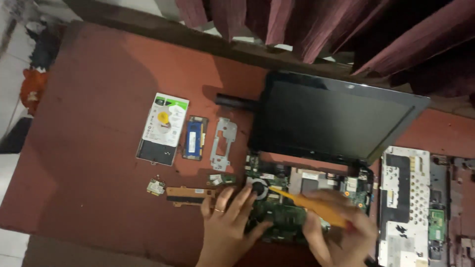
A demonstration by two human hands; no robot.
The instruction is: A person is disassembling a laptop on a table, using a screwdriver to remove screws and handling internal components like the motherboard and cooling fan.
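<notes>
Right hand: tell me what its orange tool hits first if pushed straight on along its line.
Probably the round fan on the green board; the orange tool in the right hand points there. Depth is unclear.

dim, warm indoor light; soft shadow darkens the table's (89, 148) left side, and the whole picture looks slightly blurred.

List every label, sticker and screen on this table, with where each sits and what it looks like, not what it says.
Laptop screen: upper centre, tilted back, dark and unlit, black bezel.
Hard drive label: left of centre, rectangular, white with a green top band and a yellow round mark.
Memory module: right of the drive, blue board with a small white sticker.
Wireless card: below the drive, small, pale sticker.
</notes>
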